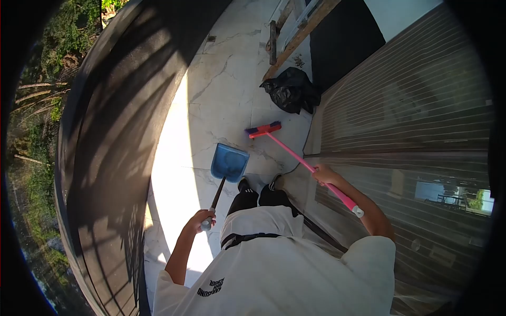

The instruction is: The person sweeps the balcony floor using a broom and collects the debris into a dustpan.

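My left hand (201,220) is closed around the grey end of a dustpan's dark handle. The blue dustpan (230,159) is at the far end of that handle, low over or on the floor in front of my feet; whether it touches the tiles I cannot tell. Some dark bits seem to lie in its pan. My right hand (325,175) grips the pink stick of a broom (291,151). The broom's red head with dark bristles (263,129) is at the floor, ahead and to the right of the dustpan, apart from it.
A black plastic bag (291,90) lies on the marble-look tiled floor (221,73) beyond the broom. Behind it stands a wooden frame (303,37), with small debris nearby. A curved wall (116,105) runs along the left. Glass panels under sheer film (400,105) line the right.
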